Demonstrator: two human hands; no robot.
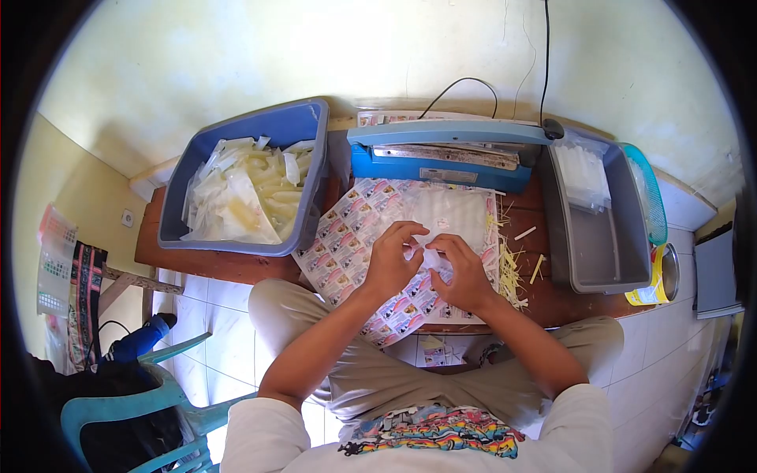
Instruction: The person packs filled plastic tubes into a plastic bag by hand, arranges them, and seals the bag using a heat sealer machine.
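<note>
Over patterned paper (335, 260) | left hand (464, 274), right hand (394, 256) at clear plastic (438, 265) | grip: fingers curled, closure unclear

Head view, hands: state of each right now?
Left hand: curled at the translucent plastic; grip can't be told.
Right hand: curled beside it; grip unclear too.

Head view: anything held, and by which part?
A thin, translucent whitish plastic piece, held between left hand and right hand, apparently near its upper edge; exact pinch points can't be told.
</note>
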